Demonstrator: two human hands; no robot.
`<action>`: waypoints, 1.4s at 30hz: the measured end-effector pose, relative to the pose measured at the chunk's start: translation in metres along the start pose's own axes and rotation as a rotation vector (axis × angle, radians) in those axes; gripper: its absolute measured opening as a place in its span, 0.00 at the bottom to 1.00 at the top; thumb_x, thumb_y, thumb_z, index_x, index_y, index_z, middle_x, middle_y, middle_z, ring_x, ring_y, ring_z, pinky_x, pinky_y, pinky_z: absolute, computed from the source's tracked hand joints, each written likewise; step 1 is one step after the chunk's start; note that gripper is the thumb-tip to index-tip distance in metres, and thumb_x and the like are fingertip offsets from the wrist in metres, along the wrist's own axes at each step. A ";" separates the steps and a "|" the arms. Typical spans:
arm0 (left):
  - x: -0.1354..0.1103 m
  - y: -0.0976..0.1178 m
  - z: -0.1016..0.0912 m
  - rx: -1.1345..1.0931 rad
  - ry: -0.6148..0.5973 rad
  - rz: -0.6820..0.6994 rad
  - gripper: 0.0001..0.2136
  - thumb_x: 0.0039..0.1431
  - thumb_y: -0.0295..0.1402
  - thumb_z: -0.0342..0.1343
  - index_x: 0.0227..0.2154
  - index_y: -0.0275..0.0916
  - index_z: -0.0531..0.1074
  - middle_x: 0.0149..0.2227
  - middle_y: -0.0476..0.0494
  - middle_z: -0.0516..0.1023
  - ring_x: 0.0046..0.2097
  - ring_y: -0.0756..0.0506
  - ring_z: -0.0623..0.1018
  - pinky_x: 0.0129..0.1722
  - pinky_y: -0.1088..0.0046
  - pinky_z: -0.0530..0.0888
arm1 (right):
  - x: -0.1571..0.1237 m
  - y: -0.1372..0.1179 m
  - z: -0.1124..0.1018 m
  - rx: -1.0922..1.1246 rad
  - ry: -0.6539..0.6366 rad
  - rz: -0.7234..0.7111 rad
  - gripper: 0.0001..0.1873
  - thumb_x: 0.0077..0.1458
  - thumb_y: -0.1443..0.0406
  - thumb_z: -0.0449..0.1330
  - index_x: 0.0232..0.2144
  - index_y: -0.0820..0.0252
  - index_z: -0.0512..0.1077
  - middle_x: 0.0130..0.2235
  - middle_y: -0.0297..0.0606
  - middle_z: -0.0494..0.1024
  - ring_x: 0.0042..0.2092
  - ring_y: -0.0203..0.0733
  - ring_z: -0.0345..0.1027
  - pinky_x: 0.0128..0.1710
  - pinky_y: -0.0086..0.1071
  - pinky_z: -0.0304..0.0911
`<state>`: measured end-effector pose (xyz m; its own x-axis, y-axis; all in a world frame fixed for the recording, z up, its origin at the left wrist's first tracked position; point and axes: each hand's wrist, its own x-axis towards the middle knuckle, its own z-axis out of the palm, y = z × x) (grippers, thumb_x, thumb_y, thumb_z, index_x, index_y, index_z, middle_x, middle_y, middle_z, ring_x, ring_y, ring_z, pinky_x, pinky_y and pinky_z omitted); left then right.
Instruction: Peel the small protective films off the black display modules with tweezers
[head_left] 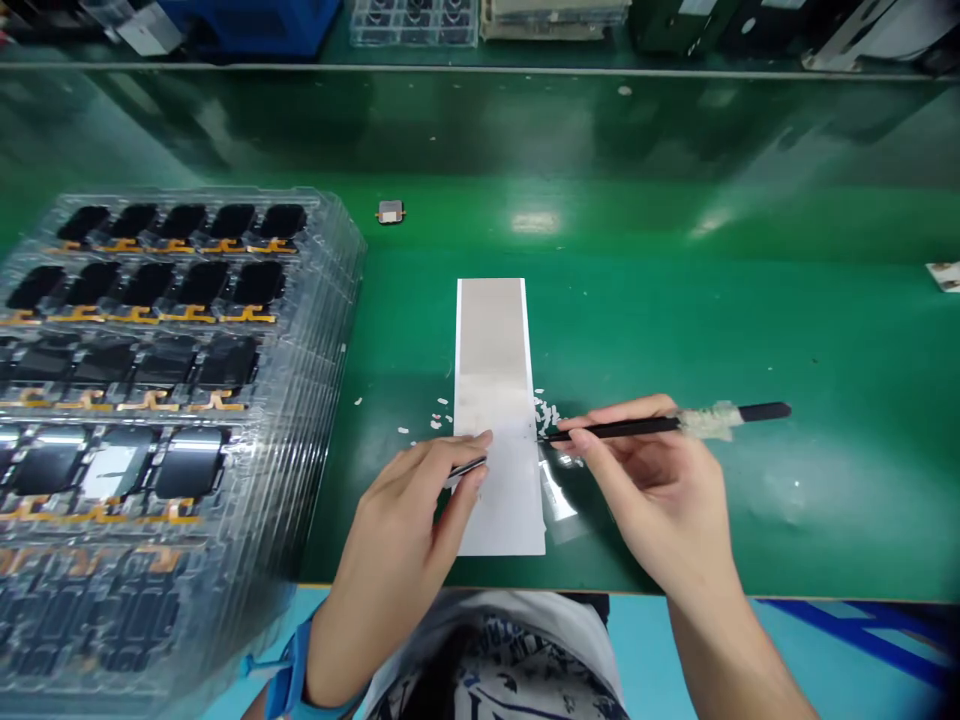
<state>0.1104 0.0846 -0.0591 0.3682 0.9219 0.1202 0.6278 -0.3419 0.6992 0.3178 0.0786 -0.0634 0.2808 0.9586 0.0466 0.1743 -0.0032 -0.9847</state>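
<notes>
The right hand (652,490) grips a black pick (615,430), its tip at the edge of a white strip (495,340). Between the hands, the left hand (397,510) pinches a slim metal tool (466,468) on the strip; white flecks (546,412) and clear film (556,495) lie just beside it, under the right hand's tip.

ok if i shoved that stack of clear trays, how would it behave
The stack of clear plastic trays is probably light for its size, as the formed walls look thin, though the black modules with orange flex tails add some weight. It would likely slide easily on the green mat, and its layers might shift if pushed from one side.
</notes>
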 end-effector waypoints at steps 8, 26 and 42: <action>0.001 0.017 0.015 -0.189 -0.234 0.089 0.06 0.68 0.26 0.51 0.43 0.42 0.70 0.40 0.49 0.81 0.40 0.47 0.81 0.40 0.72 0.77 | 0.003 0.016 -0.023 0.016 0.129 0.044 0.07 0.54 0.66 0.67 0.34 0.56 0.72 0.36 0.38 0.82 0.36 0.40 0.80 0.39 0.31 0.77; 0.010 0.037 0.052 0.302 -0.269 0.471 0.11 0.68 0.22 0.45 0.41 0.36 0.73 0.55 0.42 0.78 0.58 0.39 0.75 0.49 0.62 0.78 | -0.040 0.026 -0.030 -0.013 0.325 0.126 0.07 0.55 0.68 0.66 0.34 0.57 0.70 0.34 0.38 0.81 0.31 0.43 0.81 0.35 0.33 0.80; -0.001 0.061 0.068 0.518 -0.195 0.421 0.13 0.65 0.21 0.43 0.40 0.36 0.74 0.56 0.38 0.77 0.54 0.36 0.78 0.38 0.64 0.76 | -0.040 0.030 -0.024 -0.060 0.335 0.164 0.07 0.55 0.64 0.66 0.33 0.59 0.71 0.35 0.39 0.80 0.31 0.42 0.80 0.34 0.31 0.78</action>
<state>0.1948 0.0504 -0.0650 0.7384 0.6587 0.1447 0.6329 -0.7509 0.1888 0.3344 0.0328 -0.0906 0.6007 0.7979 -0.0491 0.1538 -0.1756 -0.9724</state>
